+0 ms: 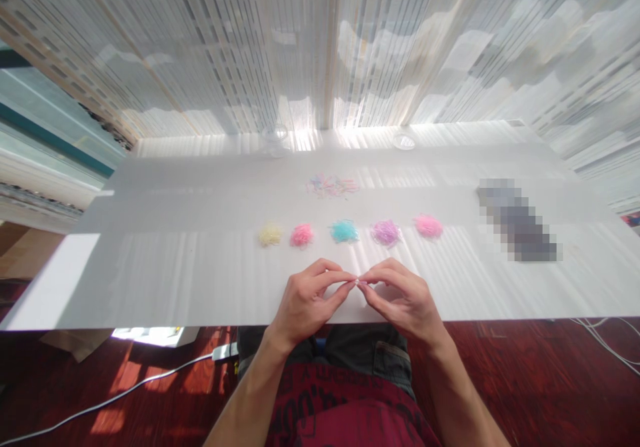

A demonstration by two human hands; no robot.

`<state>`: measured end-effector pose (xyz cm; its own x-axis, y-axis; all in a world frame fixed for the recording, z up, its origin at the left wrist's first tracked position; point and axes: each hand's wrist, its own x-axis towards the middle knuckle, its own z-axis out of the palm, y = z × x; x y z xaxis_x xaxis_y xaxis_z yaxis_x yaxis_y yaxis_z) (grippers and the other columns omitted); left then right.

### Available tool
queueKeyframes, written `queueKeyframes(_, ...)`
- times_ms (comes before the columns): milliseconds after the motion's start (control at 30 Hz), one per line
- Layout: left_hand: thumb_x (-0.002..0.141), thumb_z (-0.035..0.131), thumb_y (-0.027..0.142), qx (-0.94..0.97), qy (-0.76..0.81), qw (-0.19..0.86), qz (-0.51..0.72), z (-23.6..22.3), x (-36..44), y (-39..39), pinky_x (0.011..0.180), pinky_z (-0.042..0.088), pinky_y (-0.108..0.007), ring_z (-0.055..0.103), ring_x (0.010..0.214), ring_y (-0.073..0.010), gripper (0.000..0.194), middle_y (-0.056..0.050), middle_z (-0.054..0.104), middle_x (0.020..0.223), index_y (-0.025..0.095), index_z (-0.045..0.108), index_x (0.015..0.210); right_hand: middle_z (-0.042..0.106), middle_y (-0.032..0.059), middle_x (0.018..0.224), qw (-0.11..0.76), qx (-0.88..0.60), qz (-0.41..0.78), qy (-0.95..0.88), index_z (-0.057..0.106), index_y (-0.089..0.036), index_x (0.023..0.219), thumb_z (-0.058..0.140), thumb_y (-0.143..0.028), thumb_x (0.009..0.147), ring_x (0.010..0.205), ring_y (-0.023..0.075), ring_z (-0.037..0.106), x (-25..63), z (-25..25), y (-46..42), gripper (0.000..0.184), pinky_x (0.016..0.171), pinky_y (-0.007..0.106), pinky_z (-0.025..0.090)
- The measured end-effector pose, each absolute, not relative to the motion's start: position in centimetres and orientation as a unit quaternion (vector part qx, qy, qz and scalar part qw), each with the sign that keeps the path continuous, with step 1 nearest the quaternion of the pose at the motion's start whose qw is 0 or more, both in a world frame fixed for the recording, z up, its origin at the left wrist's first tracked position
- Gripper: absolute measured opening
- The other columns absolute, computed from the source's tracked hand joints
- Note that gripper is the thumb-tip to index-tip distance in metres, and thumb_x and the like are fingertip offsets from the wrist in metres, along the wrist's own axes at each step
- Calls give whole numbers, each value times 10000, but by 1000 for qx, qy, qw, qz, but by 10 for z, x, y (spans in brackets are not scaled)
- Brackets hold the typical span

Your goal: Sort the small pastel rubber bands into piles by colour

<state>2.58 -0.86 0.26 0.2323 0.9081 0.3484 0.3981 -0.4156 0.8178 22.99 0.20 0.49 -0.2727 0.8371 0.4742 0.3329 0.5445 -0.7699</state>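
Note:
My left hand (311, 298) and my right hand (404, 298) meet fingertip to fingertip above the front of the white table (200, 274). Each pinches with thumb and forefinger; a tiny pale thing shows between the tips, too small to name. Just beyond them runs a row of small heaps of thin strands, perhaps little rubber bands: a yellow heap (271, 234), a coral-pink heap (302, 235), a turquoise heap (345, 230), a purple heap (386, 232) and a light pink heap (429, 226). Farther back, a looser mixed-colour heap (332, 185) spreads out.
At the table's far edge stand a clear round container (275, 134) and a clear shallow lid or dish (404, 142). A pixelated dark object (520, 224) lies on the right. Lace curtains (310, 47) hang behind. A white cable (130, 388) crosses the red wooden floor at left.

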Motion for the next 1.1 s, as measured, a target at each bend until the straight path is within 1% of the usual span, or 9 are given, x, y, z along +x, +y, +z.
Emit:
queueKeyframes(167, 963, 695, 206, 731, 449, 293, 422, 4, 26, -9, 534, 485, -187, 618, 646, -91, 126, -48, 736, 932, 207, 800, 1032, 710, 38, 849, 461, -395, 280, -744, 732, -239, 981, 698, -153, 926, 768, 181, 678, 229, 5, 1, 108, 670, 308, 578)
queueKeyframes(333, 951, 703, 184, 732, 448, 292, 422, 5, 26, -8, 528, 481, -178, 637, 663, -94, 129, -45, 738, 915, 200, 804, 1030, 706, 31, 856, 462, -394, 274, -746, 727, -238, 987, 719, -130, 904, 771, 170, 676, 229, 4, 2, 136, 676, 296, 571)
queueKeyframes(533, 950, 704, 183, 732, 449, 290, 422, 5, 27, -9, 537, 491, -178, 644, 666, -93, 125, -46, 748, 923, 199, 804, 1023, 711, 33, 861, 458, -393, 268, -751, 725, -230, 992, 727, -137, 906, 772, 164, 675, 230, 5, 2, 127, 672, 287, 568)
queueKeyframes(733, 948, 702, 184, 732, 452, 288, 421, 7, 27, -9, 549, 516, -185, 658, 668, -99, 127, -42, 751, 919, 209, 804, 1020, 704, 29, 815, 456, -412, 267, -743, 723, -234, 991, 700, -184, 921, 734, 174, 664, 230, 8, 2, 89, 649, 303, 573)
queueKeyframes(933, 957, 688, 192, 747, 451, 274, 404, 5, 27, -8, 578, 543, -194, 678, 689, -109, 137, -44, 756, 942, 215, 802, 1027, 712, 30, 800, 457, -411, 275, -740, 734, -239, 946, 687, -183, 931, 731, 180, 666, 230, 9, 2, 75, 657, 310, 571)
queueKeyframes(1100, 957, 687, 203, 744, 459, 273, 402, 6, 27, -8, 588, 550, -194, 693, 717, -117, 125, -41, 751, 943, 216, 794, 1021, 703, 21, 791, 453, -409, 275, -743, 732, -233, 944, 696, -167, 926, 720, 167, 659, 231, 9, 2, 78, 647, 293, 564)
